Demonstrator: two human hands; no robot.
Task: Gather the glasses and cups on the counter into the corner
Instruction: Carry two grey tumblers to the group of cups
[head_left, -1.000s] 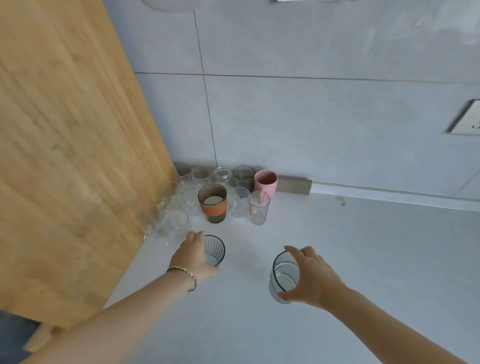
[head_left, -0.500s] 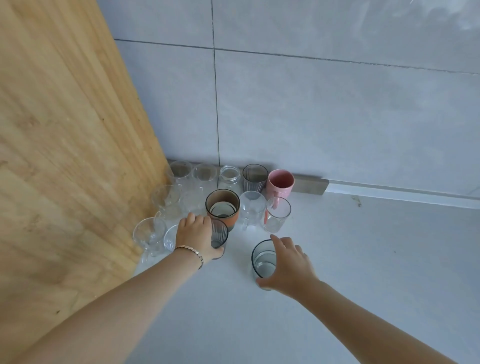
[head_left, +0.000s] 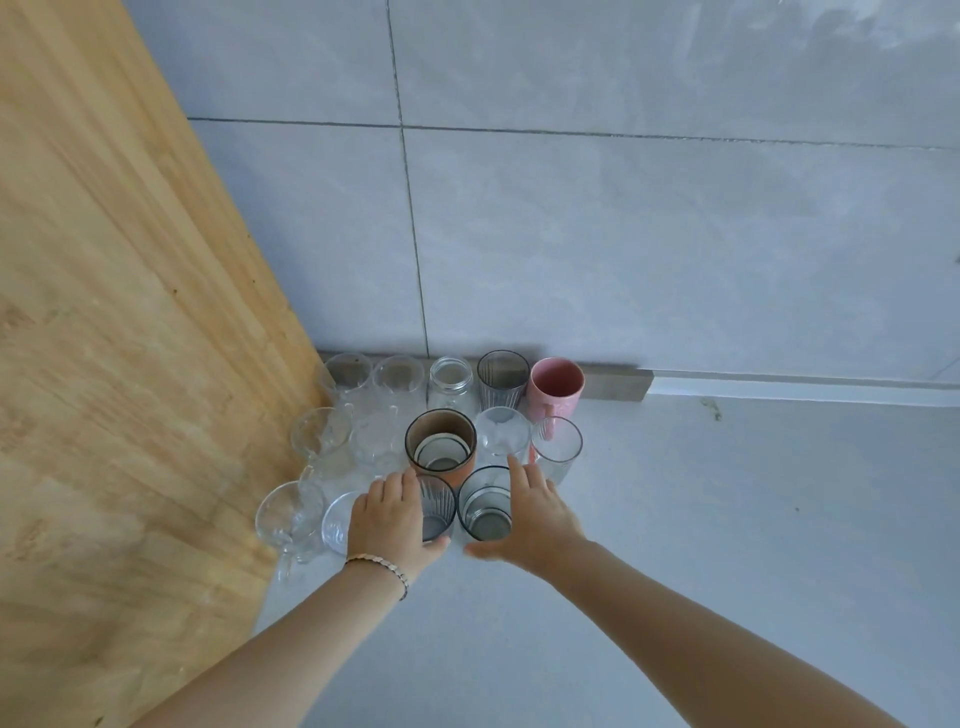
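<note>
Both hands were down at the front of the cluster in the corner. The left hand (head_left: 387, 519) was wrapped around a ribbed grey glass (head_left: 435, 506), and the right hand (head_left: 535, 512) gripped a smooth dark-rimmed glass (head_left: 484, 506) touching it. Both sat on the counter (head_left: 727, 519) just in front of the orange-sleeved cup (head_left: 440, 441), with the pink mug (head_left: 555, 387) further back by the wall.
</note>
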